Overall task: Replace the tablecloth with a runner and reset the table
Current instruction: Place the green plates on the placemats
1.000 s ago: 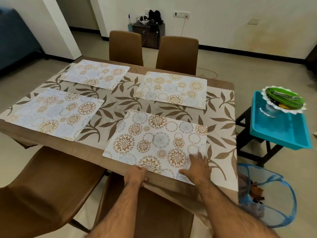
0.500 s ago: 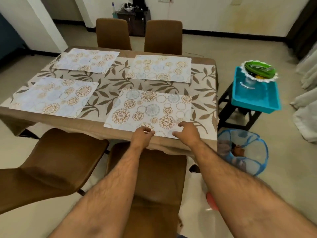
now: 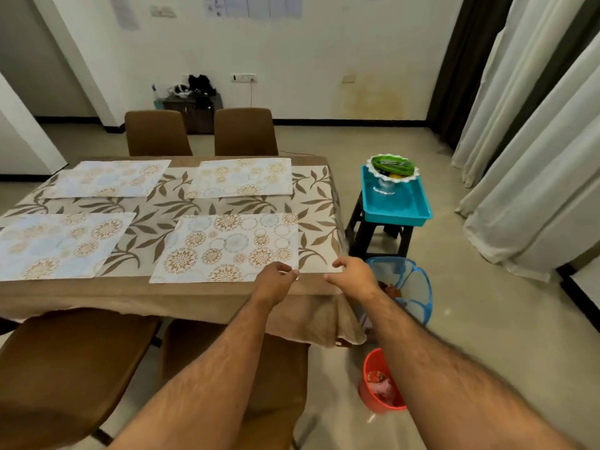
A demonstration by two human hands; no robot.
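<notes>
A leaf-patterned runner [image 3: 156, 222] lies along the table over a brown tablecloth [image 3: 162, 297]. Several floral placemats lie on it; the near right placemat [image 3: 227, 245] sits in front of me. My left hand [image 3: 276, 282] pinches that placemat's near right corner between thumb and fingertips. My right hand [image 3: 352, 276] hovers at the table's near right corner beside the runner's end, fingers loosely curled and holding nothing. On a blue tray [image 3: 396, 219] to the right stand green plates [image 3: 393, 165] with cutlery, a white frilled plate and a glass.
The tray rests on a black stool [image 3: 367, 235]. A blue mesh basket [image 3: 418, 287] and a red bucket [image 3: 380, 384] stand on the floor by the table's corner. Brown chairs sit near [image 3: 65, 368] and far [image 3: 245, 131]. Curtains [image 3: 535, 157] hang at right.
Both hands slid right along the near edge. My left hand went from the placemat's middle to its right corner. My right hand came off the placemat, and the view pulled back.
</notes>
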